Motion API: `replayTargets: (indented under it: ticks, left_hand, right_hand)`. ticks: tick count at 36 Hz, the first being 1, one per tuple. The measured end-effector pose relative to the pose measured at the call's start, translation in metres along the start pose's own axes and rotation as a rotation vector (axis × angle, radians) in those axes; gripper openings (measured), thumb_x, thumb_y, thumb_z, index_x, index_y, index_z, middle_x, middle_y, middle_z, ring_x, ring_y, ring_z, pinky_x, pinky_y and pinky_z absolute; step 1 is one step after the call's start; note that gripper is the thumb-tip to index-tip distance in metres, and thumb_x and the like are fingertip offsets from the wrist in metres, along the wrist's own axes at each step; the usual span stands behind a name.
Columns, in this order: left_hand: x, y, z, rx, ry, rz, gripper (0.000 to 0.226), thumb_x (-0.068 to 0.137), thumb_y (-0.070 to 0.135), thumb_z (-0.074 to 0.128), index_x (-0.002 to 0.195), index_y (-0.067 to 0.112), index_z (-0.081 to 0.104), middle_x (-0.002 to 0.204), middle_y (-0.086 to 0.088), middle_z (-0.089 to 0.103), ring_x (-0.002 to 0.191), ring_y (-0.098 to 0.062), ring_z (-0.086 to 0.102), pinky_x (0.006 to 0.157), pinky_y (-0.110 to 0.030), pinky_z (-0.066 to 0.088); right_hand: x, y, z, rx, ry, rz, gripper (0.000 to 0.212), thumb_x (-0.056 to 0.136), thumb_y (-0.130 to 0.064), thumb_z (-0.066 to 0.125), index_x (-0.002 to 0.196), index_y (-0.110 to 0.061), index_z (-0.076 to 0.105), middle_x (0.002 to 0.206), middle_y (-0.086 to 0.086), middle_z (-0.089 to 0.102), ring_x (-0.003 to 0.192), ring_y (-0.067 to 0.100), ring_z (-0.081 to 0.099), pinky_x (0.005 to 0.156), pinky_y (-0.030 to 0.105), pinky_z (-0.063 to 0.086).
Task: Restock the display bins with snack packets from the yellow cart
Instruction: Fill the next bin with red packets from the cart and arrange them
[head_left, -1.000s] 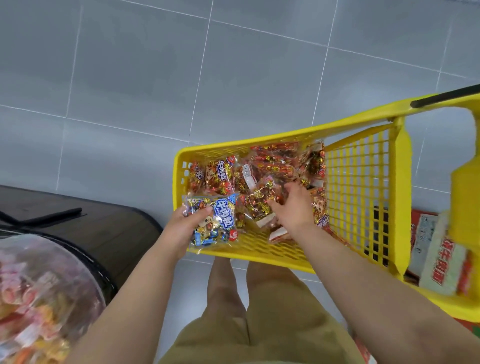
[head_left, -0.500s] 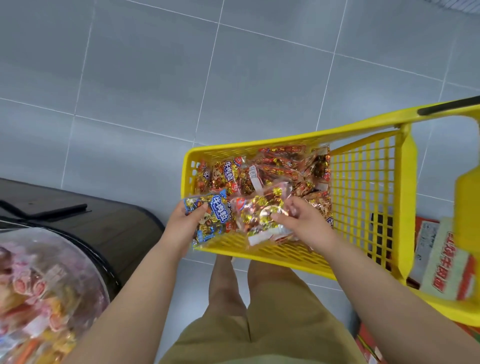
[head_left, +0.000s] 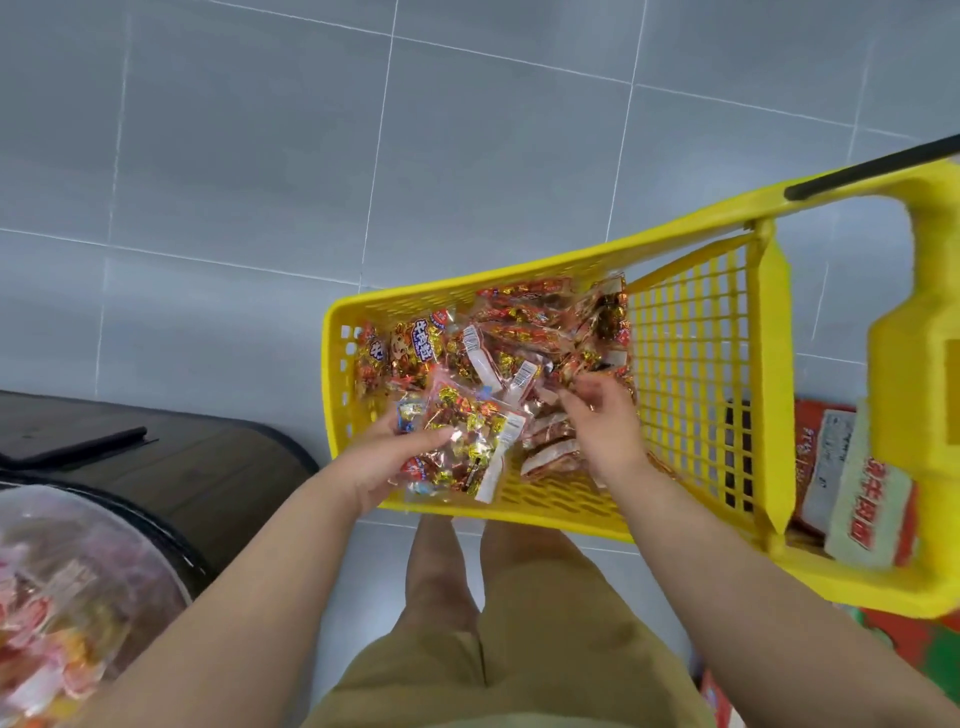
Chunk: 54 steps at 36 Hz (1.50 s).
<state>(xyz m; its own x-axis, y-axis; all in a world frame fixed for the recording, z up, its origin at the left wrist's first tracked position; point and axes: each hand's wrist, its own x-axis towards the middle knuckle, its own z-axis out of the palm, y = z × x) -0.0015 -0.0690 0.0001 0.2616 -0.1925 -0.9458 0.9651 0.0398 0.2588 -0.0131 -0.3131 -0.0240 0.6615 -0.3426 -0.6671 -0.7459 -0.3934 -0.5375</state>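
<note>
Two stacked snack packets (head_left: 462, 441) sit pinched between thumb and fingers of the left hand (head_left: 379, 467), at the near-left corner of the one yellow cart (head_left: 691, 364). The right hand (head_left: 602, 421) reaches into the heap (head_left: 519, 332), fingers curled; whether they pinch anything is unclear.

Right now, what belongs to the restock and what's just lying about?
Job: yellow cart; loose packets in it; held packets in left hand; right hand; display bin.
Lying about: black flat object on dark counter; printed boxes beneath the cart.
</note>
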Motion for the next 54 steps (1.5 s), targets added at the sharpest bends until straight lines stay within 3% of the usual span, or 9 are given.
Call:
replayTargets:
  ticks: [5,10,16,29,33,39,45,49,54]
  left_hand:
    - [0.012,-0.008,0.012,-0.080,0.108,-0.022,0.056,0.076,0.019,0.077,0.127,0.016,0.052,0.126,-0.008,0.063,0.121,-0.027,0.055,0.110,-0.053,0.033]
    - [0.020,-0.010,0.019,-0.123,0.171,-0.035,0.063,0.078,0.020,0.076,0.133,0.009,0.049,0.123,-0.013,0.064,0.119,-0.031,0.057,0.107,-0.054,0.037]
    - [0.027,-0.010,0.019,-0.151,0.256,-0.033,0.041,0.084,0.014,0.071,0.122,0.011,0.057,0.102,-0.011,0.073,0.092,-0.025,0.071,0.077,-0.039,0.056]
    - [0.010,-0.017,0.022,-0.248,0.296,0.043,0.035,0.086,0.012,0.068,0.120,0.012,0.060,0.109,-0.013,0.071,0.099,-0.030,0.068,0.088,-0.047,0.053]
    - [0.001,-0.021,0.024,-0.270,0.291,0.089,0.042,0.086,0.014,0.068,0.127,0.014,0.056,0.114,-0.013,0.069,0.103,-0.032,0.066,0.093,-0.051,0.051]
    - [-0.022,-0.031,0.017,-0.375,0.296,0.182,0.031,0.087,0.011,0.067,0.117,0.012,0.062,0.105,-0.012,0.072,0.091,-0.027,0.071,0.074,-0.037,0.057]
    - [-0.067,-0.049,-0.009,-0.510,0.290,0.308,0.020,0.087,0.009,0.063,0.107,0.011,0.066,0.100,-0.013,0.074,0.085,-0.026,0.073,0.070,-0.037,0.057]
    - [-0.107,-0.073,-0.030,-0.649,0.337,0.399,0.017,0.088,0.006,0.062,0.105,0.009,0.064,0.093,-0.013,0.075,0.080,-0.027,0.073,0.063,-0.035,0.058]
    - [-0.169,-0.128,-0.066,-0.763,0.426,0.530,0.016,0.087,0.007,0.063,0.103,0.009,0.065,0.091,-0.012,0.075,0.078,-0.025,0.073,0.062,-0.031,0.058]
  right_hand:
    - [0.042,0.045,-0.026,-0.173,0.035,0.358,0.060,0.082,-0.040,0.069,0.129,-0.006,0.053,0.128,0.014,0.057,0.119,0.033,0.052,0.100,0.040,0.043]
    - [0.045,0.055,-0.026,-0.153,-0.135,0.347,0.069,0.082,-0.049,0.065,0.136,-0.012,0.042,0.135,0.010,0.052,0.125,0.030,0.048,0.105,0.039,0.039]
    - [0.049,0.047,-0.026,-0.363,-0.172,0.376,0.091,0.070,-0.064,0.068,0.137,-0.009,0.040,0.135,0.014,0.048,0.125,0.032,0.045,0.103,0.041,0.041]
    - [0.032,0.027,-0.052,-0.587,-0.231,0.163,0.075,0.076,-0.045,0.074,0.134,-0.010,0.042,0.131,0.010,0.056,0.118,0.031,0.053,0.093,0.035,0.045]
    - [0.024,0.017,-0.062,-0.397,-0.216,0.085,0.078,0.075,-0.035,0.077,0.139,-0.016,0.037,0.136,0.005,0.052,0.120,0.026,0.051,0.091,0.028,0.042]
    - [0.013,-0.015,-0.065,-0.251,-0.389,-0.050,0.073,0.076,-0.031,0.077,0.139,-0.020,0.041,0.129,-0.003,0.054,0.119,0.015,0.050,0.089,0.023,0.038]
    - [-0.012,-0.063,-0.054,-0.138,-0.502,-0.140,0.074,0.073,-0.029,0.080,0.137,-0.017,0.045,0.137,-0.002,0.049,0.125,0.020,0.048,0.105,0.040,0.039]
    - [-0.052,-0.100,-0.029,0.114,-0.578,-0.088,0.072,0.077,-0.029,0.075,0.140,-0.024,0.040,0.140,-0.008,0.042,0.124,0.015,0.042,0.099,0.038,0.039]
    - [-0.132,-0.136,0.030,0.375,-0.894,-0.015,0.043,0.078,-0.029,0.068,0.109,-0.052,0.051,0.119,-0.023,0.044,0.117,0.016,0.045,0.069,0.052,0.055]
